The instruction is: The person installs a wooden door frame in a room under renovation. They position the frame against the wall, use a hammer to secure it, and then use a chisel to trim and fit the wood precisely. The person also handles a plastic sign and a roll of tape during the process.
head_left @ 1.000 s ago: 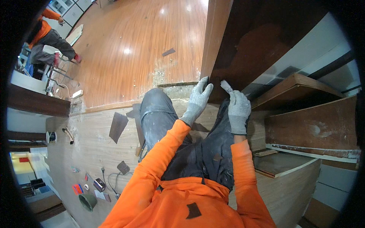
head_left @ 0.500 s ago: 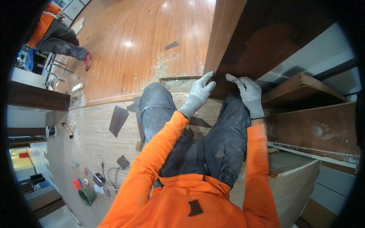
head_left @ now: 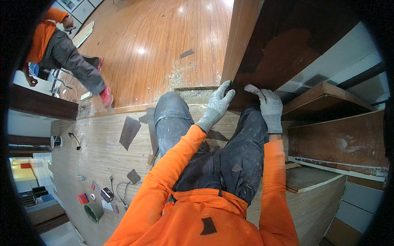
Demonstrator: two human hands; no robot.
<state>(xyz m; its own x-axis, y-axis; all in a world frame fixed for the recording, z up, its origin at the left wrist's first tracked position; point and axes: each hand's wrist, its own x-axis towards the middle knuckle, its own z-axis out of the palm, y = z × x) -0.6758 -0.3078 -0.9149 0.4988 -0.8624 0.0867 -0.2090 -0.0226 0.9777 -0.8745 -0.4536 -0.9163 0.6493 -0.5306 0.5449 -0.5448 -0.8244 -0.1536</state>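
In grey knit gloves, both my hands are at the foot of a dark brown wooden panel (head_left: 283, 45) with a lighter brown front edge (head_left: 242, 37). My left hand (head_left: 218, 105) has its fingers stretched and thumb apart, the fingertips at the bottom of that edge. A pale pinkish-grey folded piece (head_left: 251, 88), cloth or abrasive sheet, I cannot tell which, is pinched in my right hand (head_left: 270, 107) close to the panel's lower face. My dusty dark trousers (head_left: 174, 123) are bent at the knees below the hands.
Another person (head_left: 67, 53) steps on the glossy wood floor at far left. Brown scraps (head_left: 129, 133), a handled tool (head_left: 74, 140), a green bucket (head_left: 93, 213) and a cord (head_left: 119, 192) lie leftward. A brown wooden box frame (head_left: 336, 143) stands at right. Rubble (head_left: 176, 78) borders a floor gap.
The other person has stepped nearer, to the right, with one foot by the floor's border strip. My hands stay at the panel, with the folded piece slightly shifted.
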